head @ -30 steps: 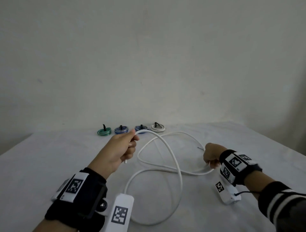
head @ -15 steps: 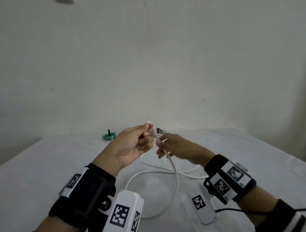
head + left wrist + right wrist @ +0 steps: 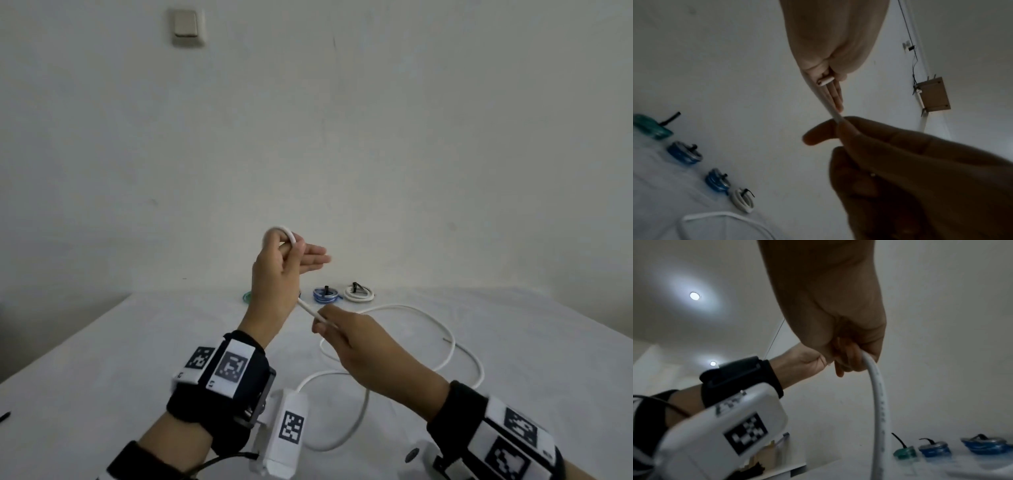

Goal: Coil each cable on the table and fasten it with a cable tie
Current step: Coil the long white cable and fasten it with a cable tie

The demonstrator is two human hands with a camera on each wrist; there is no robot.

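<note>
My left hand point(image 3: 297, 254) is raised above the table, fingers stretched to the right. A white cable point(image 3: 452, 346) arches over its top, and the thumb pins the cable against the hand. The cable's cut end point(image 3: 825, 80) pokes out below the palm. From there a taut stretch point(image 3: 831, 107) runs down to my right hand point(image 3: 322, 324), which pinches it between thumb and forefinger. Below that hand the white cable point(image 3: 880, 395) hangs to the table, where it lies in loose loops with a free end point(image 3: 445, 340).
Several coiled, tied cables sit in a row by the wall: green point(image 3: 651, 126), blue point(image 3: 325, 295), a second blue point(image 3: 718, 181), white point(image 3: 359, 293). A thin black item point(image 3: 5, 416) lies at the table's left edge. The table point(image 3: 102, 359) is covered in white.
My left hand has risen with the cable now arched over it and its fingers stretched out. My right hand has slid down the cable, away from the left hand.
</note>
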